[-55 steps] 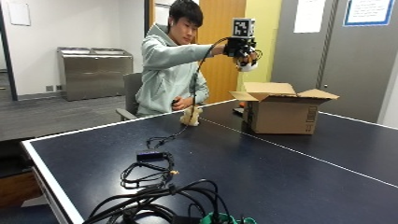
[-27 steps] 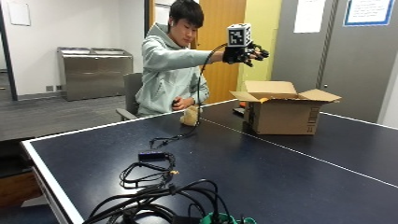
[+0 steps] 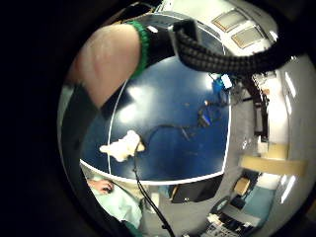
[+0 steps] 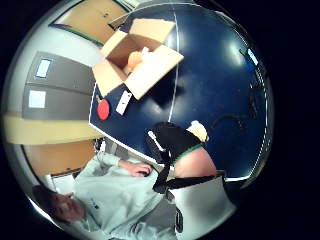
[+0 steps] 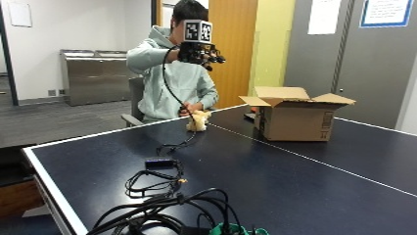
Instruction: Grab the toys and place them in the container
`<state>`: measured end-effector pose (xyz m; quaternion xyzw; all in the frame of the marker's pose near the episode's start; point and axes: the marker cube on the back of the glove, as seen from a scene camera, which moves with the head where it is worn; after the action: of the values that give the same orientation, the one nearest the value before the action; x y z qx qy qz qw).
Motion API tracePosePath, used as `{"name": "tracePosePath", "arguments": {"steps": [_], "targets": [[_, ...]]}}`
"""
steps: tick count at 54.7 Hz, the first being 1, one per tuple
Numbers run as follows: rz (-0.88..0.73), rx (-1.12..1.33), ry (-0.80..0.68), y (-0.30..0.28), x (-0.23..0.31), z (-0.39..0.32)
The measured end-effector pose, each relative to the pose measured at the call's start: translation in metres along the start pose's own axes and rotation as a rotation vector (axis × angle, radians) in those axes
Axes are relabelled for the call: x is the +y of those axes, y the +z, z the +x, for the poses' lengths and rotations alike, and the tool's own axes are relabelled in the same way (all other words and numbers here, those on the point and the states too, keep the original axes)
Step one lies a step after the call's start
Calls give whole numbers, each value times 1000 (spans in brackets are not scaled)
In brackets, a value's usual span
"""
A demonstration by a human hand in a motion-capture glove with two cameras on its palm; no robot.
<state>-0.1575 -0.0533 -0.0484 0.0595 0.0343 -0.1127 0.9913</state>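
- The black-gloved right hand [image 5: 203, 53] is raised in the air at head height, well above the dark blue table [image 5: 273, 181], holding nothing; from this I judge that one toy has been delivered and the next pick is due.
- Its fingers look loosely spread, touching nothing.
- The cream-coloured plush toy [image 5: 198, 120] sits on the table below the hand, close to the person's bare hand.
- The open brown cardboard box [image 5: 296, 116] stands off to the hand's side, well apart; something orange [image 4: 135, 60] already lies inside.
- Next move: lower the hand to the plush, curl the fingers round it, then carry it across to the box.
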Motion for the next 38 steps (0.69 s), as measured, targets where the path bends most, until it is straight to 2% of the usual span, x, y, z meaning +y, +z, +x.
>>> {"name": "tracePosePath", "arguments": {"steps": [8, 17, 27, 38], "targets": [[-125, 100, 12, 38, 38, 25], [-170, 99, -34, 89, 56, 22], [-249, -11, -110, 152, 37, 8], [-347, 6, -98, 221, 17, -15]]}}
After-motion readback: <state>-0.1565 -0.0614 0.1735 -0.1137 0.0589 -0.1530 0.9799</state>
